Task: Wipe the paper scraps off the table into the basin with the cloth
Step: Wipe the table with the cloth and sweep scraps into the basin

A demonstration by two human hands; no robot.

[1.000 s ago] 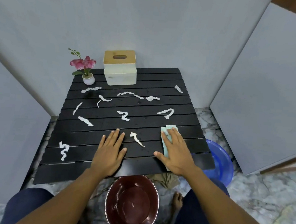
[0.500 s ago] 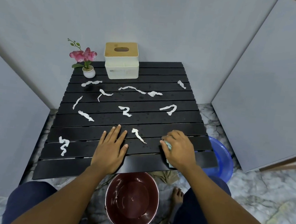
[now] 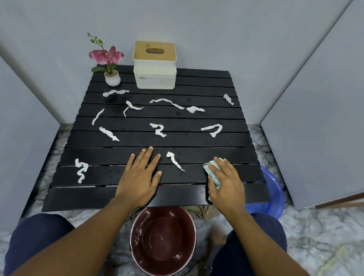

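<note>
Several white twisted paper scraps lie scattered over the black slatted table (image 3: 193, 196); one scrap (image 3: 175, 160) sits between my hands, another (image 3: 80, 170) near the front left. My right hand (image 3: 227, 184) presses down on a bunched light blue cloth (image 3: 214, 174) near the table's front right, fingers curled over it. My left hand (image 3: 140, 176) rests flat on the table's front middle, fingers apart, holding nothing. A dark red basin (image 3: 162, 240) stands on the floor just below the table's front edge, between my knees.
A tissue box with a wooden lid (image 3: 154, 66) and a small potted pink flower (image 3: 110, 64) stand at the table's back. A blue basin (image 3: 269, 195) sits on the marble floor by the right front corner. Grey panels close in on three sides.
My right hand went from lying flat on the spread cloth to gathering it into a bunch under curled fingers. The left hand stayed put.
</note>
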